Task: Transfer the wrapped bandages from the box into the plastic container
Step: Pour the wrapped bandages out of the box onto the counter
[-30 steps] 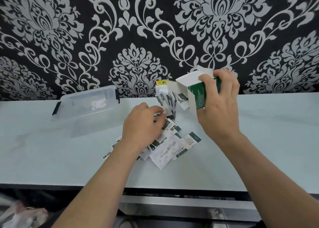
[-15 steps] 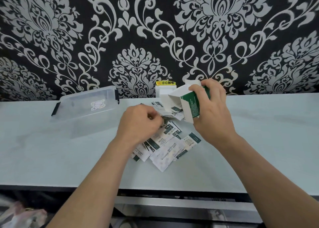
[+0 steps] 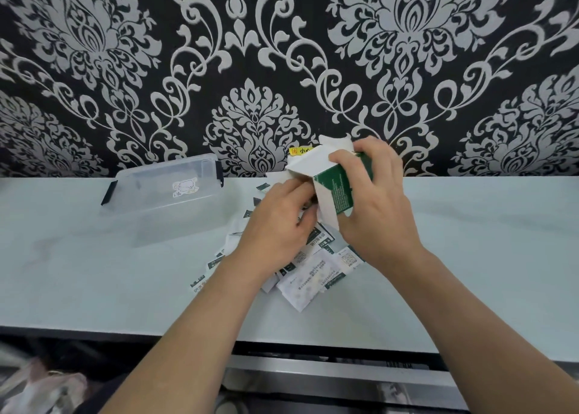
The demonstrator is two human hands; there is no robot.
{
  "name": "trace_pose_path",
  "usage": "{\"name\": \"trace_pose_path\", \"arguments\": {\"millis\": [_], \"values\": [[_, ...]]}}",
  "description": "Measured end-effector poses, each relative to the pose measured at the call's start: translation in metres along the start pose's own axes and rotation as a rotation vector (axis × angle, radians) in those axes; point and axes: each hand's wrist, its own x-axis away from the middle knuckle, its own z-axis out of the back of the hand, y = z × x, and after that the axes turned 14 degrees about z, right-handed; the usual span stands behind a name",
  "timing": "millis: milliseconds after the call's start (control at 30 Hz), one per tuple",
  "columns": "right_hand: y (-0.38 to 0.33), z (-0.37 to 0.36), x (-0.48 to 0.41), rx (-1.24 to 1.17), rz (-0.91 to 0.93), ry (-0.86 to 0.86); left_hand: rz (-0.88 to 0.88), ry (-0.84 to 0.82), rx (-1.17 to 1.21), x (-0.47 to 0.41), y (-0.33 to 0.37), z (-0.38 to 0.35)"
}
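The right hand [image 3: 376, 219] grips the green-and-white box [image 3: 338, 185], tilted with its open end down and left. The left hand [image 3: 279, 229] curls its fingers at that mouth, and what they pinch cannot be told. The wrapped bandages [image 3: 310, 279] lie heaped on the tabletop [image 3: 470, 241] beneath both hands, beside the plastic container [image 3: 163, 207] – half a second ago the left hand was further left, over the heap.

I am in what looks like a room in a home. Black wallpaper [image 3: 257, 132] with silver damask flourishes fills the upper half of the frame, a smooth pale counter [image 3: 485, 241] spans the middle, and a metal rail [image 3: 329, 373] runs along the bottom below it.
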Motion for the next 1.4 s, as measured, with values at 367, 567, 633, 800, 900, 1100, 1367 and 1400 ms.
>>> {"name": "trace_pose_path", "arguments": {"millis": [367,567,633,800,900,1100,1367,1400], "values": [[-0.007,-0.013,-0.007,0.022,0.008,-0.057,0.268,0.179,0.059,0.004,-0.007,0.027],[-0.018,-0.021,-0.018,0.076,-0.061,-0.117,0.451,0.093,0.004,0.011,-0.030,0.044],[-0.024,-0.023,-0.019,0.084,-0.049,-0.133,0.473,0.093,-0.019,0.015,-0.039,0.048],[-0.034,-0.026,-0.025,0.124,-0.070,-0.149,0.389,0.145,-0.109,0.022,-0.052,0.053],[-0.034,-0.026,-0.026,0.139,-0.103,-0.153,0.313,0.101,-0.142,0.027,-0.053,0.053],[-0.026,-0.023,-0.025,0.144,-0.131,-0.129,0.210,-0.164,-0.291,0.029,-0.057,0.042],[-0.022,-0.019,-0.021,0.112,-0.044,0.003,0.171,0.015,-0.188,0.023,-0.045,0.036],[-0.023,-0.020,-0.020,0.101,-0.023,0.005,0.157,0.041,-0.159,0.023,-0.040,0.035]]}}
